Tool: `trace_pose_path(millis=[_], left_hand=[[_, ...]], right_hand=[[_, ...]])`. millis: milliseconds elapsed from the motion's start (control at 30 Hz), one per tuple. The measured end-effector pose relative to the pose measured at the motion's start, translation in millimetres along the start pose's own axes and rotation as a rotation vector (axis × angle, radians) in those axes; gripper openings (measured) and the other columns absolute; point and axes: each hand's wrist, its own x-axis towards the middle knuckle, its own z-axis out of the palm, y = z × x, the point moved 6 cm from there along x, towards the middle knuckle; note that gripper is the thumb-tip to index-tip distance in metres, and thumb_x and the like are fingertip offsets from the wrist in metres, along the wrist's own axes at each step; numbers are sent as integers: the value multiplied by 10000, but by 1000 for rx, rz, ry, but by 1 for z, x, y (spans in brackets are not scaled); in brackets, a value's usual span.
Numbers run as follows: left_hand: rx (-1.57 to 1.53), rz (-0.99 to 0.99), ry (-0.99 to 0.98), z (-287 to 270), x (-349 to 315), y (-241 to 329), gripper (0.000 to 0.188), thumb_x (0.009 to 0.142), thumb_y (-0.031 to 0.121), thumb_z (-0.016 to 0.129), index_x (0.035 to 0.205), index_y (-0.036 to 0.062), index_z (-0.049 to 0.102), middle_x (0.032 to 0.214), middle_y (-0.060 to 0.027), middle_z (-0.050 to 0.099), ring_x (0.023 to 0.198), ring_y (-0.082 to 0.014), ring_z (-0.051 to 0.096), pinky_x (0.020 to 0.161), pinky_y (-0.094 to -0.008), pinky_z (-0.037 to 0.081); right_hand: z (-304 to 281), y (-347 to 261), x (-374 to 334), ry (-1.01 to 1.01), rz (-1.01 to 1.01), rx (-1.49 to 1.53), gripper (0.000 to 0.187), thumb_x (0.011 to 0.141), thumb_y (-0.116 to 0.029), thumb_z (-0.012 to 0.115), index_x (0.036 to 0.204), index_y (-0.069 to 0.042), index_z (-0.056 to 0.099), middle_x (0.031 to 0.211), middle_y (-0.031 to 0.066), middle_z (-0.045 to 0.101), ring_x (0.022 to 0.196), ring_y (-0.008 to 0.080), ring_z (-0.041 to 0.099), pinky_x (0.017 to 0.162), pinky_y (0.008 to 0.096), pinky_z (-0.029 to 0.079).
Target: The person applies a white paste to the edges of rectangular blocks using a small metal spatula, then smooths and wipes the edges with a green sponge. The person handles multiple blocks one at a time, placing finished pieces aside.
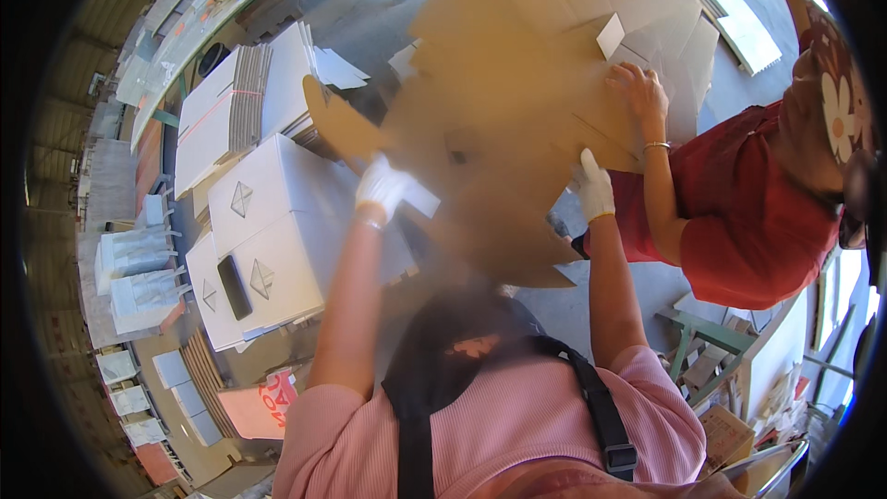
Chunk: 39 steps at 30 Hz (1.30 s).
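A large brown cardboard sheet (517,194), with cut edges and flaps, spreads out in front of me; its middle is hazy. My left hand (383,187), in a white glove, is closed on its left side, beside a brown flap (337,120) and a small white flap (423,200). My right hand (594,187), also gloved, grips the sheet's right edge with the thumb on top; its other fingers are partly hidden. Just beyond it, a co-worker's bare hand (639,91) rests on the cardboard.
A co-worker in red (767,212) stands close on the right. White cartons (268,212) are stacked at left, with a dark phone (235,286) on one. Behind them lie bundled flat cartons (236,102). A long workbench (176,65) runs along the far left; a green-framed stand (711,337) is at right.
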Motion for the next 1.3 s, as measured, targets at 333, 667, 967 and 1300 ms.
trace_pose_path(millis=[333, 667, 967, 1300], left_hand=[[92, -144, -195, 25, 0, 58, 803, 870, 294, 652, 1462, -150, 344, 1263, -306, 647, 1109, -398, 675, 953, -430, 531], [211, 286, -262, 56, 27, 97, 546, 882, 348, 731, 1204, -79, 621, 1332, -354, 557, 1103, -449, 665, 971, -466, 528], [-326, 242, -279, 50, 24, 137, 929, 869, 386, 729, 1496, -171, 330, 1395, -293, 581, 1274, -350, 594, 1031, -347, 482], [-921, 47, -439, 54, -4, 48, 852, 982, 437, 685, 1592, -22, 307, 1371, -200, 615, 1071, -279, 687, 886, -389, 573]], right_hand=[[30, 19, -74, -364, -339, -951, 413, 1002, -289, 634, 1312, -22, 578, 1197, 100, 640, 1081, 243, 612, 917, 382, 490], [39, -142, -193, -701, -95, 15, 826, 966, -464, 679, 1535, 58, 387, 1518, 148, 486, 1428, 240, 427, 1216, 354, 263], [76, -154, -217, -80, -334, -911, 399, 852, -156, 767, 1203, 27, 711, 1015, 120, 753, 942, 176, 696, 862, 339, 536], [43, -183, -168, 88, -470, -524, 344, 878, -112, 746, 1184, 41, 710, 1033, 60, 740, 914, 138, 661, 836, 296, 521]])
